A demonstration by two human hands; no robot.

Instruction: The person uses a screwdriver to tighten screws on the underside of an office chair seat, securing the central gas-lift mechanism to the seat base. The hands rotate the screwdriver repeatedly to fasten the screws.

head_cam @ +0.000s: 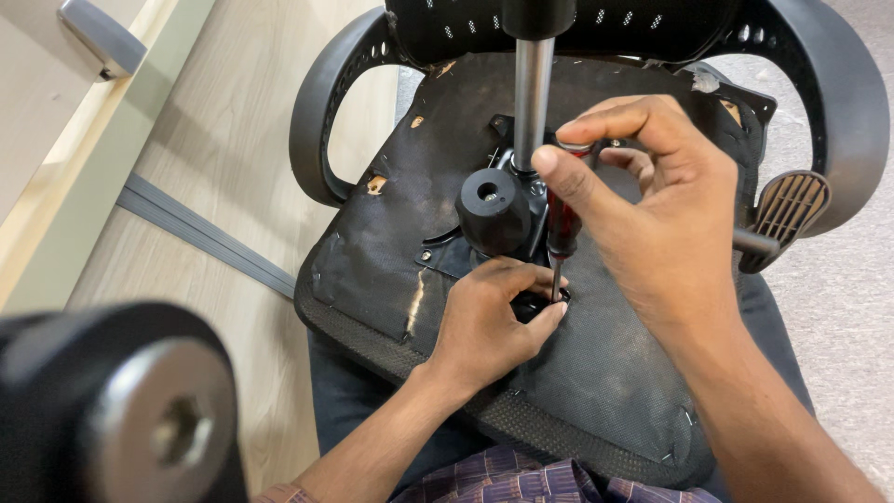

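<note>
My right hand (652, 214) is closed around the screwdriver (562, 228), held upright with its tip just below my fingers at the chair underside (605, 373). My left hand (489, 326), nearer, pinches the spot beside the tip.

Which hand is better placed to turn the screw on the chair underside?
Right. The right hand already grips the red-handled screwdriver upright, tip down at the mounting plate. The left hand only steadies there, fingertips by the tip.
</note>
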